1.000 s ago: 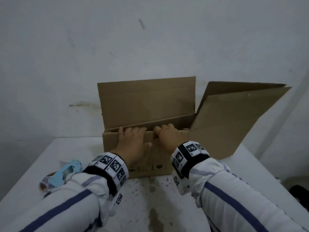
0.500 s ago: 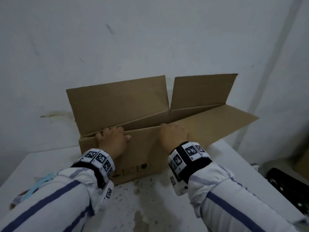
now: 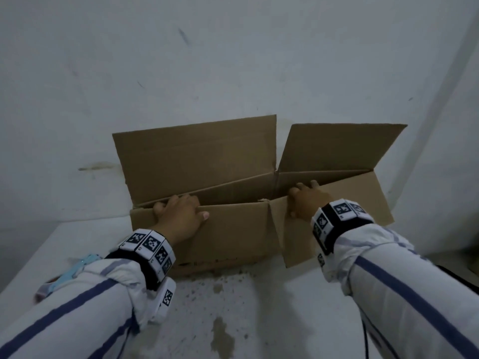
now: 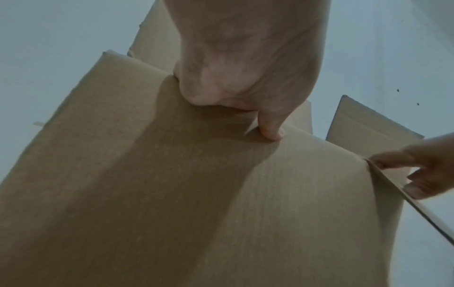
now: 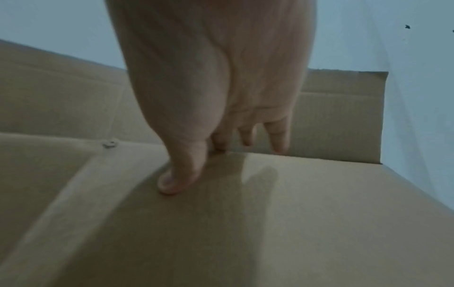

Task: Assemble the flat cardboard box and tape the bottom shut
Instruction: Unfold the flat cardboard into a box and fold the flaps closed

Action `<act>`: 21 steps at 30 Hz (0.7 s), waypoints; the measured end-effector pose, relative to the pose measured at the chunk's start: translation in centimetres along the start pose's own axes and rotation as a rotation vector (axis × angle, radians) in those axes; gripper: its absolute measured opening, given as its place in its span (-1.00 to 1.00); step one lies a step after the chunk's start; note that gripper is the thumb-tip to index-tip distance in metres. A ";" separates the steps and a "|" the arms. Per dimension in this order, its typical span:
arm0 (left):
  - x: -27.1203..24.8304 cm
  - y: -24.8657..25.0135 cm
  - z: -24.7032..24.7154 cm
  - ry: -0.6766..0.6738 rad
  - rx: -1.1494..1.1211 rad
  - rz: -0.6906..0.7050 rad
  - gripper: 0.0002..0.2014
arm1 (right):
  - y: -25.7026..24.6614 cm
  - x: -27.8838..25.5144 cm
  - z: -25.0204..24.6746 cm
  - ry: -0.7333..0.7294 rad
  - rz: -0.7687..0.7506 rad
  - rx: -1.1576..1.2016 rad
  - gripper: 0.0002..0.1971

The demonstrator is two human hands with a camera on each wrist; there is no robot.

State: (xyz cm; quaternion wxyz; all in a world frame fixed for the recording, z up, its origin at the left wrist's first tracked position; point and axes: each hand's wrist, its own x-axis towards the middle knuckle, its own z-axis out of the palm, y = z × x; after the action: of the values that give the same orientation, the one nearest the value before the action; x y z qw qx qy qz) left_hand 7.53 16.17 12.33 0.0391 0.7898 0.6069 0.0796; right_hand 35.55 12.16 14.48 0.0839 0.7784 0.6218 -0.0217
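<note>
Cardboard box (image 3: 228, 229) sitting half opened on the stained white table (image 3: 202, 307), backed up against the wall (image 3: 233, 60), both rear flaps standing up. Left hand (image 3: 178, 218) gripping the near panel's top edge, fingers hooked over inside, thumb flat on the outside. Right hand (image 3: 307, 202) gripping the edge of the right side panel the same way. Blue tape dispenser (image 3: 70, 273) peeking out behind the left sleeve (image 3: 77, 307).
</note>
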 end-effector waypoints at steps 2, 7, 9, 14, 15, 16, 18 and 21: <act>-0.1 -0.1 -0.5 0.007 -0.041 0.028 -0.79 | 0.7 -0.3 0.1 0.007 -0.070 -0.023 -0.46; 0.1 -1.3 -1.1 -0.070 -0.114 0.063 -0.81 | 1.2 -1.3 0.7 0.088 -0.194 0.076 -0.71; 0.6 -1.8 -1.4 -0.081 -0.126 0.076 -0.71 | 1.6 -1.6 0.4 0.123 -0.238 0.123 -0.71; 0.2 -0.8 -2.2 -0.066 -0.155 0.062 -0.47 | 2.5 -1.7 1.1 0.106 -0.265 0.214 -0.74; -0.1 -0.6 -2.0 -0.075 -0.127 0.056 -0.43 | 2.6 -1.8 1.5 0.092 -0.256 0.230 -0.74; -0.5 -0.4 -1.7 -0.083 -0.085 0.052 -0.41 | 2.5 -1.9 2.0 0.079 -0.252 0.241 -0.74; -1.2 0.7 -0.9 -0.086 -0.017 0.052 -0.48 | 2.0 -2.3 2.6 0.096 -0.259 0.236 -0.76; -2.6 3.8 0.7 -0.095 -0.082 0.042 -0.46 | 0.8 -3.1 2.7 0.147 -0.250 0.235 -0.75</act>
State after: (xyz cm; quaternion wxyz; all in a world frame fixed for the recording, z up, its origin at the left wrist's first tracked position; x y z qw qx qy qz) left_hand 10.66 12.69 12.08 0.0983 0.8031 0.5838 0.0676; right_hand 35.85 8.56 12.36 -0.0566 0.6988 0.7115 -0.0476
